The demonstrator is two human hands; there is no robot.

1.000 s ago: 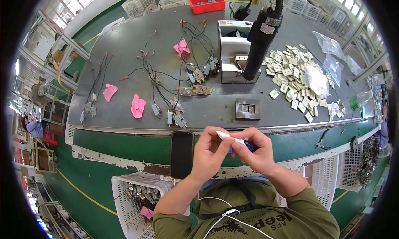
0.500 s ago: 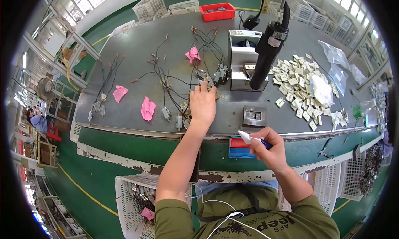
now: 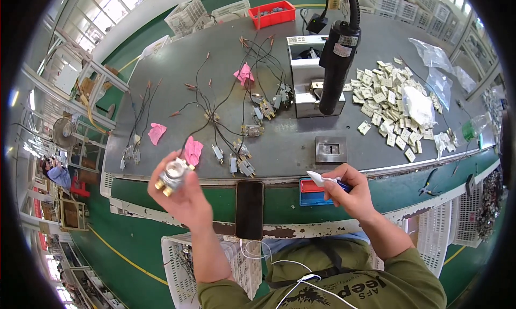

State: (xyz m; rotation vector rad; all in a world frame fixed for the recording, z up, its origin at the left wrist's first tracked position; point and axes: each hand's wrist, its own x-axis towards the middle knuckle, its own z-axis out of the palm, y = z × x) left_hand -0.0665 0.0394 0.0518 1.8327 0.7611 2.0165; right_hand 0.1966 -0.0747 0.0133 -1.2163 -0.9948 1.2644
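Observation:
My left hand (image 3: 185, 199), raised over the table's front edge, has its fingers closed round a small metal electrical part (image 3: 174, 172) with brass-coloured prongs. A black wire seems to run from that part to the bundle on the table. In my right hand (image 3: 352, 196) is a small tube (image 3: 317, 178) with a white pointed nozzle and a blue body. Just beyond that hand lies a metal block fixture (image 3: 330, 149) with a slot. Similar wired parts (image 3: 244, 161) and pink scraps (image 3: 156, 133) are spread over the dark table (image 3: 161, 105).
A black powered screwdriver (image 3: 338, 67) hangs before a metal box device (image 3: 306, 72). White plastic pieces (image 3: 389, 96) are heaped at right beside clear bags (image 3: 441, 86). A phone (image 3: 249, 209) and a blue-red box (image 3: 314, 192) sit along the front edge. Pliers (image 3: 429, 182) lie at right.
My left hand has left the wired parts in the middle and come back to the left, lifting one of them. My right hand keeps its hold on the tube. The phone is now uncovered.

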